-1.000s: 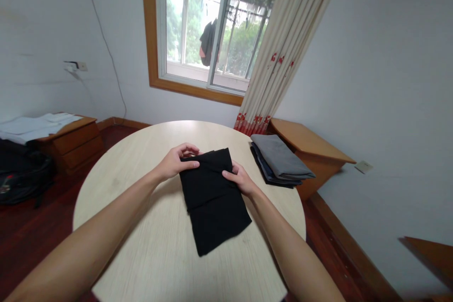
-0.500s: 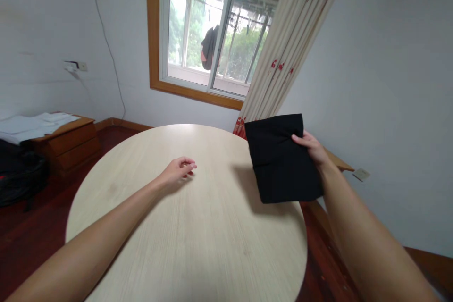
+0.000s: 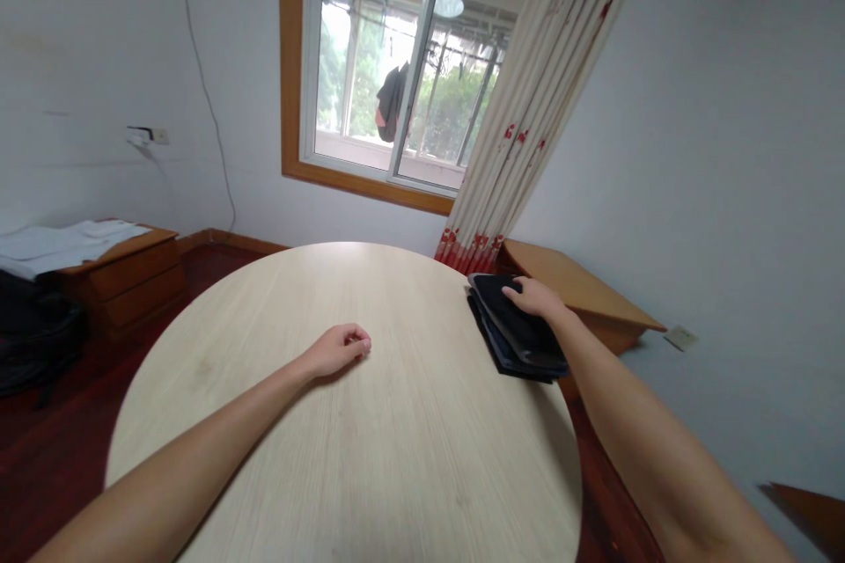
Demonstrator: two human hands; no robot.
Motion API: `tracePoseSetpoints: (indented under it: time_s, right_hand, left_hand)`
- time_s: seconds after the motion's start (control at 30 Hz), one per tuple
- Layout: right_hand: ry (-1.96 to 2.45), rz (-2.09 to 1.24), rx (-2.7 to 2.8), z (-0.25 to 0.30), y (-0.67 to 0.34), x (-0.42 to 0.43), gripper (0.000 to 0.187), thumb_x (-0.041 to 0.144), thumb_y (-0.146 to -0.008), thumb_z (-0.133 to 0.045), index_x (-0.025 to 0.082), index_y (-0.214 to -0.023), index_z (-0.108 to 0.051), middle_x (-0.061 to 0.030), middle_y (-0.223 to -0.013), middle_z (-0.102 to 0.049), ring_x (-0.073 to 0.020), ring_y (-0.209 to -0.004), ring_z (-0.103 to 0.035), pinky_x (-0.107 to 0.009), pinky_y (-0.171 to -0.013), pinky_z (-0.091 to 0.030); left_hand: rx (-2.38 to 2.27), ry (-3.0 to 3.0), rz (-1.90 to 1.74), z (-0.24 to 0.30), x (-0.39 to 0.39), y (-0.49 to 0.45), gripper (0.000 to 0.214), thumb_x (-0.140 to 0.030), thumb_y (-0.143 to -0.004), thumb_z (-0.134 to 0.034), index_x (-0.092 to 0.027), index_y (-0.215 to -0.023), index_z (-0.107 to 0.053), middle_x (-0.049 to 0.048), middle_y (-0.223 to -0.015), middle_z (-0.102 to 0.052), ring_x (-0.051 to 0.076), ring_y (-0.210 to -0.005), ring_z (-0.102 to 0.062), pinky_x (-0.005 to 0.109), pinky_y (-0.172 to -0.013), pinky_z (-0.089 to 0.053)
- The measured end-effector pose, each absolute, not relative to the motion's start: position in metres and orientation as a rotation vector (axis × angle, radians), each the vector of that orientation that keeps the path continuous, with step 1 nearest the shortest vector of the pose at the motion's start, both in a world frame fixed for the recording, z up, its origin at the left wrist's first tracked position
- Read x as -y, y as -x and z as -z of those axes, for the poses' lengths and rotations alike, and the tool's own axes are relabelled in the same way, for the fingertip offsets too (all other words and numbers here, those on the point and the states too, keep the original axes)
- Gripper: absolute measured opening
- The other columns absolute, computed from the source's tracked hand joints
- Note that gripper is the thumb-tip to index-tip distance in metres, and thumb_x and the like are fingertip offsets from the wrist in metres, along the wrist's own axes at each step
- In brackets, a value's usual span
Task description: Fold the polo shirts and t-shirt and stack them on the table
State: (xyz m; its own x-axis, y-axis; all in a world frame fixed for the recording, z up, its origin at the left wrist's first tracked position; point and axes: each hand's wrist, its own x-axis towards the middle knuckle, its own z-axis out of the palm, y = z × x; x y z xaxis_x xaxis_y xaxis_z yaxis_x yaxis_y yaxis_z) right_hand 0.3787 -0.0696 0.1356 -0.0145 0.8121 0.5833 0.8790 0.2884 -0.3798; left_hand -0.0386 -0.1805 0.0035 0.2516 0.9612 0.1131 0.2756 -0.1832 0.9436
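Observation:
My right hand [image 3: 536,296] is on a folded black fabric piece [image 3: 505,321], with thumb and fingers closed at its upper right part. Several flat layers with greyish edges show in the folded piece, low over the right edge of the round table [image 3: 396,457]. Whether its underside fully touches the tabletop I cannot tell. My left hand [image 3: 338,349] rests near the middle of the table, its fingers curled in toward the thumb. Nothing shows inside it.
Behind the table are a window [image 3: 389,88] and a pale curtain with red flowers [image 3: 528,123]. A wooden desk [image 3: 574,281] stands at the right. To the left, a small drawer cabinet [image 3: 138,273] bears papers [image 3: 66,242], with a black bag [image 3: 33,334] beside it.
The black fabric has come down from upright above the table to lying nearly flat at its right edge, my right hand moving with it. The left hand's fingers have curled in more.

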Motion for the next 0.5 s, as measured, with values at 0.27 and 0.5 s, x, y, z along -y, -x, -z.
tracePoseSetpoints:
  time_s: [0.27,0.5]
  right_hand:
    - [1.634,-0.061,2.2,-0.05,-0.218,0.153,0.046,0.041,-0.096,-0.05,0.01,-0.128,-0.061,-0.0204,-0.139,-0.057,-0.0315,-0.131,-0.05,-0.045,-0.113,-0.03]
    - [1.757,-0.253,2.227,0.003,-0.163,0.194,0.057,0.042,-0.101,-0.039,0.009,-0.147,-0.043,-0.0172,-0.159,-0.034,-0.028,-0.148,-0.028,-0.049,-0.119,-0.017]
  left_hand:
    - [-1.429,-2.129,-0.894,-0.009,0.188,0.04,0.042,-0.048,-0.09,-0.049,-0.016,-0.108,-0.069,0.0141,-0.112,-0.073,0.028,-0.103,-0.067,0.04,-0.094,-0.049]
    - [-1.71,-2.525,-0.56,0.009,0.188,0.024,0.059,-0.042,-0.098,-0.039,-0.006,-0.145,-0.044,0.0204,-0.156,-0.037,0.03,-0.148,-0.031,0.047,-0.119,-0.027]
